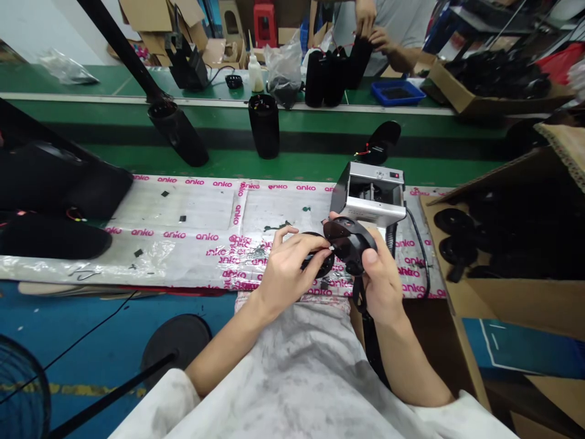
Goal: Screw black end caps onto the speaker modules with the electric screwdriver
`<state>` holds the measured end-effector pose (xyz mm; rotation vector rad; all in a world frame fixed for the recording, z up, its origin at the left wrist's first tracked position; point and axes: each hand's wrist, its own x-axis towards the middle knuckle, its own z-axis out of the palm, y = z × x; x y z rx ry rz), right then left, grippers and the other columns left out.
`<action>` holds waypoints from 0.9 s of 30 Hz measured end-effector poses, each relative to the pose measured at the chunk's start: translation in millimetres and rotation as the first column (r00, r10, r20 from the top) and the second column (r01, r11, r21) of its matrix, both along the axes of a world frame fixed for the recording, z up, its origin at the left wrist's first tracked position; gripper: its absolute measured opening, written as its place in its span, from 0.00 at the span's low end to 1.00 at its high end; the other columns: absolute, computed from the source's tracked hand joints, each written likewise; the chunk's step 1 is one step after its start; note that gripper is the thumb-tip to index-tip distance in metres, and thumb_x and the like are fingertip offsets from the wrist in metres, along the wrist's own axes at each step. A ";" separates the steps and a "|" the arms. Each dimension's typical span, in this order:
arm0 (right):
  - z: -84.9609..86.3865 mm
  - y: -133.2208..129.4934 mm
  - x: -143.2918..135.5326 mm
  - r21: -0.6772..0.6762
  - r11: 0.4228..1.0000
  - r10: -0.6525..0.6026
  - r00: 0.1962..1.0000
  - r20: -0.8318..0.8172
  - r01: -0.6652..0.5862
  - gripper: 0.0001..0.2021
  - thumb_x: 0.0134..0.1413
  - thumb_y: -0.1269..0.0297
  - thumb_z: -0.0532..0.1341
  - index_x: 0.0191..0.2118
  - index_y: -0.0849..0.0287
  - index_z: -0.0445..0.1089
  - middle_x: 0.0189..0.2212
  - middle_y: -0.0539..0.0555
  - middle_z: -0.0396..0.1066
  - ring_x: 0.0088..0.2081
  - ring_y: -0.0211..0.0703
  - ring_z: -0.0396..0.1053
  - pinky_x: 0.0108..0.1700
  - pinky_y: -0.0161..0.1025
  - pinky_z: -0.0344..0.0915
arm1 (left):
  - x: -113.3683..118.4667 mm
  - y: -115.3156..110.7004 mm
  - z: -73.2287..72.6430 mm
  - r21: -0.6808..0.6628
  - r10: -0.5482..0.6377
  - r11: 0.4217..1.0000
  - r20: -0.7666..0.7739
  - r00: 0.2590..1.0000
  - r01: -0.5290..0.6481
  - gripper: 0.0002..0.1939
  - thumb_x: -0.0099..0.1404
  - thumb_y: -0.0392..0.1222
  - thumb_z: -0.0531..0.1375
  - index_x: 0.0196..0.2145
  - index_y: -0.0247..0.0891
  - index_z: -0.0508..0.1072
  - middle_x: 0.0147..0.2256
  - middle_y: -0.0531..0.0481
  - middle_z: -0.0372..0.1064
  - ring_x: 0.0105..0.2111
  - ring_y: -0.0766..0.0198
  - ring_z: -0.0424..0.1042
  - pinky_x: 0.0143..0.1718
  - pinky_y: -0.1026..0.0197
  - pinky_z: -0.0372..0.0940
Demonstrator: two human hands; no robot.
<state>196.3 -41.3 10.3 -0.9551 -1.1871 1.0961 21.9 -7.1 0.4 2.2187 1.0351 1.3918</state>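
Observation:
My right hand (384,274) is wrapped round a glossy black rounded plastic part (348,241), from which a black strap (359,296) hangs. Thumb and fingertip of my left hand (287,265) are pinched together at the part's left side, on a tiny white piece (331,248) whose kind I cannot make out. Beneath the left fingers, partly hidden, is another round black piece (325,266). Just beyond my right hand stands a small silver and black machine (372,195) with a red switch and a cable.
Black fabric-covered cylinders (264,128) stand on the green bench (219,161). An open carton (503,299) of black parts is at right. Across the bench, a co-worker's hands (372,30) handle black cylinders (324,76). A fan (22,390) stands at lower left.

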 end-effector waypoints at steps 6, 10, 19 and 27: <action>4.6 -1.0 -9.9 -0.022 0.997 -0.075 0.996 -0.053 0.074 0.19 0.77 0.48 0.60 0.63 0.48 0.76 0.67 0.54 0.77 0.70 0.57 0.73 0.76 0.58 0.66 | -0.2 2.5 0.3 0.072 0.033 0.997 0.004 0.999 -0.033 0.04 0.76 0.36 0.68 0.46 0.42 0.77 0.41 0.48 0.84 0.44 0.57 0.83 0.51 0.52 0.70; 3.6 -1.9 -12.4 -0.020 0.997 -0.080 0.996 -0.045 0.079 0.20 0.77 0.48 0.60 0.64 0.49 0.76 0.67 0.54 0.76 0.71 0.57 0.71 0.77 0.58 0.66 | -1.6 2.3 1.5 0.082 0.006 0.997 -0.007 1.000 -0.005 0.04 0.77 0.35 0.67 0.44 0.43 0.77 0.40 0.50 0.84 0.43 0.58 0.82 0.50 0.52 0.71; -1.7 -3.4 -6.2 0.007 1.000 -0.024 1.000 0.006 0.024 0.22 0.79 0.49 0.58 0.69 0.48 0.73 0.72 0.54 0.72 0.74 0.57 0.67 0.79 0.59 0.60 | -2.9 -2.4 -0.2 0.055 -0.042 0.998 0.102 0.994 0.037 0.07 0.74 0.31 0.66 0.43 0.43 0.76 0.40 0.47 0.82 0.43 0.57 0.81 0.48 0.53 0.76; -4.5 -4.4 -5.5 0.016 0.999 -0.032 0.998 0.045 0.032 0.23 0.79 0.49 0.57 0.70 0.48 0.72 0.72 0.55 0.70 0.74 0.58 0.66 0.80 0.61 0.58 | -5.5 -2.2 7.4 0.029 0.021 0.999 0.019 1.000 -0.021 0.05 0.76 0.33 0.66 0.41 0.43 0.79 0.38 0.49 0.83 0.39 0.60 0.82 0.46 0.55 0.75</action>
